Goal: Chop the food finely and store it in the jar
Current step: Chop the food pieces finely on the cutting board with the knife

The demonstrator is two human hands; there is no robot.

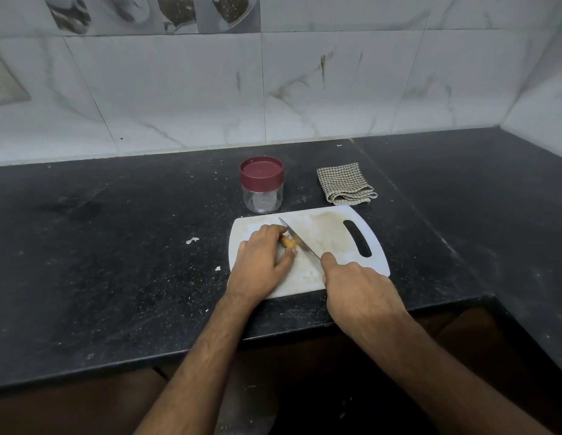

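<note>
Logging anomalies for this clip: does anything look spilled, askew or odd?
Only minor things: white scraps lie loose on the black counter left of the cutting board, and the board's surface is stained brownish. The jar stands upright, lid on.

- Single head cam, wide-angle, no second view to overlap.
- Looks forward and down over the counter's [116, 246] front edge.
- Close range: cutting board [336, 233] mid-frame, tiled wall [304, 89] along the counter's far edge.

Both hands [264, 259] [356, 287] curled, gripping.
</note>
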